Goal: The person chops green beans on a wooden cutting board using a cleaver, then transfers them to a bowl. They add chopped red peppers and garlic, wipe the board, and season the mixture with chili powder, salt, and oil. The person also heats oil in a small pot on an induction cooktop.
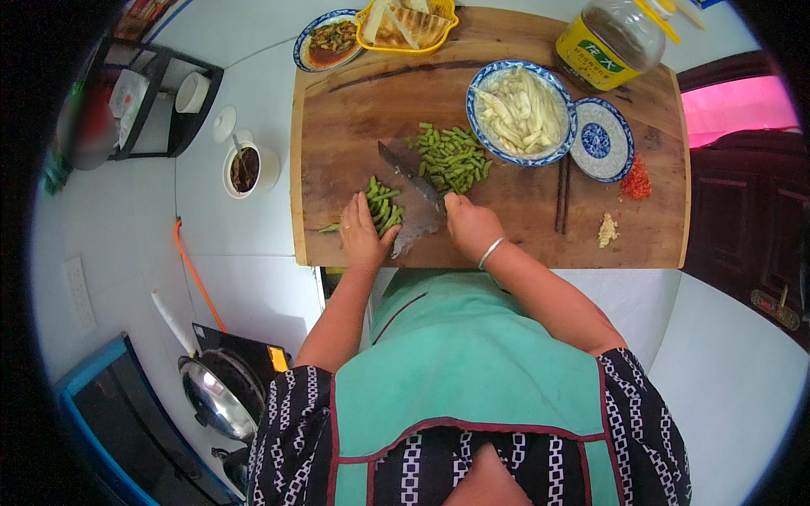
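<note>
While the right hand (472, 226) is closed around the handle of a dark-bladed knife (412, 177), the left hand (364, 236) lies, fingers extended, against a small pile of green beans (384, 207); the hands are apart. Knife: blade angled toward the far left, between that pile and a larger heap of cut beans (451, 160); whether it touches the wooden cutting board (354, 118) cannot be told. Both bean lots: on the board. Also on it, farther right: one blue-and-white bowl (533, 160) of pale strips; one small patterned plate (597, 140), just beside the bowl; two dark chopsticks (563, 196); one red chopped heap (637, 179); one pale minced heap (607, 229). Far edge: one yellow basket (405, 49) of flatbread pieces. Left of the board: one white cup (272, 169), dark contents, spoon (240, 153) inside.
</note>
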The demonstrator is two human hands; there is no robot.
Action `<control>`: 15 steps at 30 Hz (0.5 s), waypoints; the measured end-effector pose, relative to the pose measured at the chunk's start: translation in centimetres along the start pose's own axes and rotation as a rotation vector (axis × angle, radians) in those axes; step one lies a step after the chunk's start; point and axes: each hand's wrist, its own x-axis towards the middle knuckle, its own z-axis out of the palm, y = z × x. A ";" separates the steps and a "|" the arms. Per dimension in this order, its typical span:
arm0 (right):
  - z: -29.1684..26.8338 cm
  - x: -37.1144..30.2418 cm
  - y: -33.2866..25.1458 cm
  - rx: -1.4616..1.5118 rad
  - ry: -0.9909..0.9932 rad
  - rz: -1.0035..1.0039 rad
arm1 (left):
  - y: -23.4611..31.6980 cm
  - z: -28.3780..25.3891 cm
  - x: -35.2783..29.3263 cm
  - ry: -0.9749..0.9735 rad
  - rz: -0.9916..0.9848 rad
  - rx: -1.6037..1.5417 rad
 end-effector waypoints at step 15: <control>-0.6 -1.1 -2.0 -0.109 0.059 0.073 | 2.0 -1.4 4.0 -0.116 0.128 0.018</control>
